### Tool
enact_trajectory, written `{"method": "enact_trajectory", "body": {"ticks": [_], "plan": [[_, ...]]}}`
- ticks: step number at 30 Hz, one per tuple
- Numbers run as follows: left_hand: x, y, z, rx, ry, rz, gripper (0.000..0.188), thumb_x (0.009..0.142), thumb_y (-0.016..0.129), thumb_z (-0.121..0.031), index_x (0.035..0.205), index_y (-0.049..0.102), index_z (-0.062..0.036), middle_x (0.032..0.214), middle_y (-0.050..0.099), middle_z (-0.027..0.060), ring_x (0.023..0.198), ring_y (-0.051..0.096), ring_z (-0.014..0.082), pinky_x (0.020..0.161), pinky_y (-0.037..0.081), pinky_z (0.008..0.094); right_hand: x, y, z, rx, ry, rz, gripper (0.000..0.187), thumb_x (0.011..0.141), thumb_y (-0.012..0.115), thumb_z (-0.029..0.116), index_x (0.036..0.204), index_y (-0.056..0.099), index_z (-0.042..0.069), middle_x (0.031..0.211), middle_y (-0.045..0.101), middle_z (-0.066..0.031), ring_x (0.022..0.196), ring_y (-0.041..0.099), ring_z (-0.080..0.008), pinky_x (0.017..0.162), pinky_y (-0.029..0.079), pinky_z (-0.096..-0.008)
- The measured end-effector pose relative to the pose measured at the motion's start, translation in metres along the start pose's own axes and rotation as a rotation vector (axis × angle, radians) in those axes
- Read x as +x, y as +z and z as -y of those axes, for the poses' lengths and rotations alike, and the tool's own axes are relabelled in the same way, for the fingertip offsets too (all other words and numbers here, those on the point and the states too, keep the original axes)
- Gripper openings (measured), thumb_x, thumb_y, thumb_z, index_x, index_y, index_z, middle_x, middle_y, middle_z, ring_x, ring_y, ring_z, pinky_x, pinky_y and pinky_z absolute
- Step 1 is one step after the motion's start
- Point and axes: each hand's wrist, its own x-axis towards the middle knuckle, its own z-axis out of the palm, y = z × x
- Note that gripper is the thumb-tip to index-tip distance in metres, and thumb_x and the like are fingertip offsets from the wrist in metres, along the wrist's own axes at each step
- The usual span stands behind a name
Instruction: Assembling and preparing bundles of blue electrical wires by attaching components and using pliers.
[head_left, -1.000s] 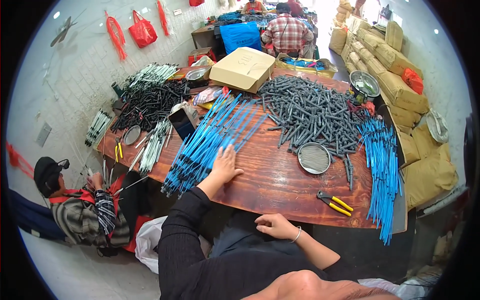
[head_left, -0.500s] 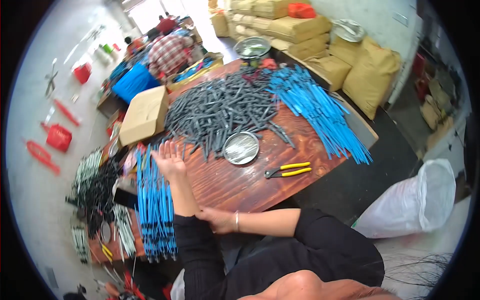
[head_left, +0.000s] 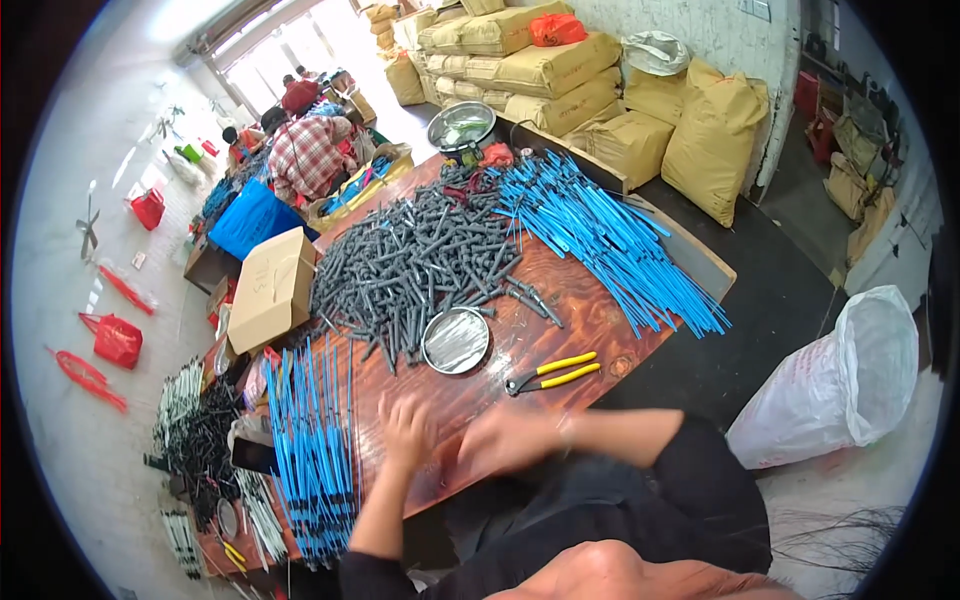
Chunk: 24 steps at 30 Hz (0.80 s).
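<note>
My left hand (head_left: 407, 432) is just above the near edge of the wooden table, fingers up and slightly blurred, with nothing seen in it. To its right my right hand (head_left: 512, 440) is smeared by motion, so its fingers cannot be made out. Yellow-handled pliers (head_left: 555, 373) lie beyond the right hand. A round shallow dish (head_left: 455, 340) of thin, pale, shiny pieces stands farther in. Behind it spreads a big heap of dark grey rod-like parts (head_left: 420, 250). Left of my left hand lies a bundle of blue strips (head_left: 310, 450) with black ends.
More blue strips (head_left: 610, 240) cover the table's right side. A cardboard box (head_left: 270, 290) stands at the left, a metal bowl (head_left: 462, 125) at the far end. A white sack (head_left: 820, 390) is on the floor at right, yellow sacks (head_left: 715, 140) behind. People (head_left: 305, 155) work farther back.
My left hand has come down and right from beside the blue bundle. My right hand has let go of the left forearm and moved to the right. The view has shifted slightly.
</note>
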Motion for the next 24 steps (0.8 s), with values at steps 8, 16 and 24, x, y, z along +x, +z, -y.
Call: {"method": "enact_trajectory", "body": {"ticks": [8, 16, 24], "plan": [[-0.102, -0.023, -0.071, -0.373, -0.818, -0.264, 0.014, 0.075, 0.06, -0.003, 0.089, 0.057, 0.0, 0.098, 0.057, 0.015, 0.09, 0.055, 0.0291, 0.085, 0.042, 0.0384, -0.133, -0.266, -0.087, -1.337, 1.099, -0.935, 0.019, 0.076, 0.061, 0.023, 0.081, 0.059, 0.005, 0.084, 0.061, -0.0145, 0.08, 0.059, -0.0331, 0.066, 0.048, -0.0422], [-0.11, -0.012, -0.061, -0.286, -0.813, -0.312, 0.009, 0.076, 0.056, 0.001, 0.085, 0.058, 0.0022, 0.091, 0.059, 0.0153, 0.085, 0.057, 0.0276, 0.078, 0.045, 0.0332, -0.132, -0.269, -0.119, -1.213, 0.873, -1.011, 0.023, 0.077, 0.061, 0.026, 0.085, 0.059, 0.004, 0.087, 0.062, -0.0157, 0.083, 0.059, -0.0335, 0.07, 0.048, -0.0433], [-0.113, -0.022, -0.061, -0.412, -0.769, -0.31, 0.008, 0.076, 0.058, 0.003, 0.083, 0.058, 0.0014, 0.085, 0.061, 0.0133, 0.079, 0.06, 0.0254, 0.074, 0.047, 0.0316, -0.085, -0.26, -0.054, -0.874, 0.432, -1.141, 0.021, 0.083, 0.059, 0.024, 0.084, 0.061, 0.003, 0.068, 0.061, -0.0117, 0.062, 0.059, -0.0285, 0.057, 0.044, -0.036]]}}
